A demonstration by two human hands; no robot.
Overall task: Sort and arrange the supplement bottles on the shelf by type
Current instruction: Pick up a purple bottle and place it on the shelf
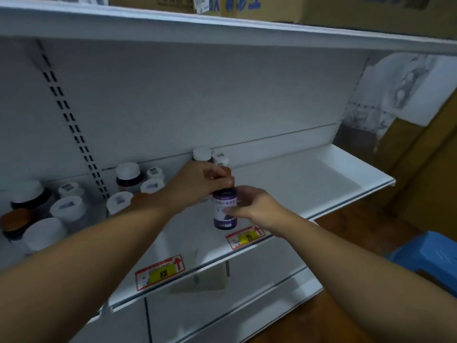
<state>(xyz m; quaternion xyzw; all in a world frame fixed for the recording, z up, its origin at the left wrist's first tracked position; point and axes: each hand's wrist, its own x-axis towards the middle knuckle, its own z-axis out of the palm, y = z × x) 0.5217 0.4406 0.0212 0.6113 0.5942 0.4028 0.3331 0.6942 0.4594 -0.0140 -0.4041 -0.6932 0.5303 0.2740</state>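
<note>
Gripping: the left hand [200, 180] comes over the top of the purple bottle [225, 209], its fingers [217, 173] curled down round the cap and clamped on it.
Right hand: the right hand [252, 205] is at the bottle's right side, fingers loosely bent; the thumb and fingertips seem to touch the label, though I cannot tell how firmly they hold it.
Purple bottle: upright, near the front edge of the white shelf [309, 184], roughly in the middle of its length; whether its base rests on the shelf or is just off it I cannot tell.
Behind the hands: two white-capped bottles [202, 154] stand against the back panel, partly hidden by the left hand.
Left cluster: a group of bottles [69, 206] with white lids crowds the left part of the shelf, some dark-bodied, one with an orange-brown cap [14, 219] at the far left.
Right part of shelf: bare white surface running to the raised end.
Shelf edge: two red and yellow price tags [160, 271] sit on the front rail, one just below the purple bottle.
Above: cardboard boxes [222, 6] on the upper shelf.
Lower right: a blue plastic stool [430, 253] on a wooden floor.
</note>
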